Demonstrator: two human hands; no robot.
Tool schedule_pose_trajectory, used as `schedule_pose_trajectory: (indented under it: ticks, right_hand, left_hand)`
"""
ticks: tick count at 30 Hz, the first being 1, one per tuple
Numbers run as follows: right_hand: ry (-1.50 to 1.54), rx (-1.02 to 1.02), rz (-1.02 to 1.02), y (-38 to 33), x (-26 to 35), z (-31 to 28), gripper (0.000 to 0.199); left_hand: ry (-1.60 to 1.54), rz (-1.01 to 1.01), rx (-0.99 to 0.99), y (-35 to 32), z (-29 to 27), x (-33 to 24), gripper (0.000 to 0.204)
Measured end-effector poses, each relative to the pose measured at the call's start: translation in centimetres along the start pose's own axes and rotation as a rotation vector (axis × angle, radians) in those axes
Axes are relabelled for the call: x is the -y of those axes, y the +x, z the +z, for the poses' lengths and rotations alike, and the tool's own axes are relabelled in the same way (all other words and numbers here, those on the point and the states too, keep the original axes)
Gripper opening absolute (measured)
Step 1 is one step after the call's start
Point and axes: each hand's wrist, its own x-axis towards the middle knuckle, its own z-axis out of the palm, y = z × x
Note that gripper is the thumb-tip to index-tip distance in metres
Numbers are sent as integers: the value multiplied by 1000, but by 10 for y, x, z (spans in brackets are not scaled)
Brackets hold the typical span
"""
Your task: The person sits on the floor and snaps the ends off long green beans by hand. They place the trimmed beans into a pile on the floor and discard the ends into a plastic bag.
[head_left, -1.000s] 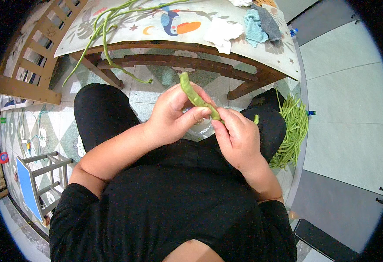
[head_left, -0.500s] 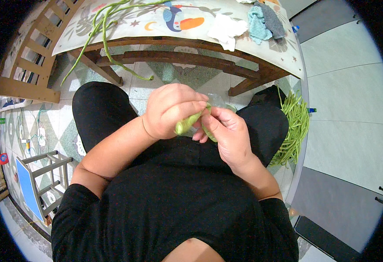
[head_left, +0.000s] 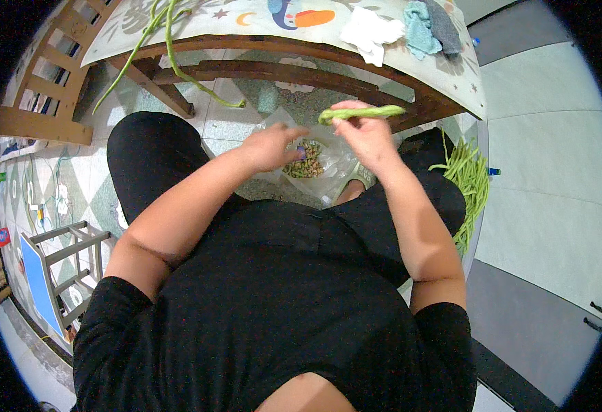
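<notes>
My right hand [head_left: 365, 137] grips a thick, light green bean pod [head_left: 383, 111] that lies nearly level across its fingers, in front of the table. To its left, my left hand [head_left: 273, 145] hangs over a clear plastic bag [head_left: 338, 154] with fingers apart and nothing seen in them. Inside the bag, between my feet, are many small brown and greenish beans [head_left: 305, 163]. Several long green bean pods [head_left: 168, 48] drape over the table's front edge at the left. By my right knee a big heap of long green bean pods [head_left: 469, 189] rests on the floor.
The wooden table [head_left: 259, 72] spans the front, its printed cover bearing a white cloth [head_left: 373, 33], a teal cloth [head_left: 421, 33] and a grey one. A wooden chair [head_left: 47, 134] is at far left, a small blue-topped stool [head_left: 43, 285] below it. Pale cabinets [head_left: 548, 165] line the right.
My hands have come apart. The right hand has moved forward and right with the bean pod; the left has let go and moved over the bag, which now shows its beans.
</notes>
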Motion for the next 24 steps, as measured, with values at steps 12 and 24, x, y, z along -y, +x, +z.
schedule_pose_trajectory:
  ticks: [12, 24]
  right_hand:
    - [106, 371, 657, -1, -114, 58, 26]
    - [-152, 438, 432, 14, -113, 74, 38]
  left_hand:
    - [56, -52, 238, 18, 71, 56, 61]
    - [-1002, -352, -60, 17, 40, 61, 58]
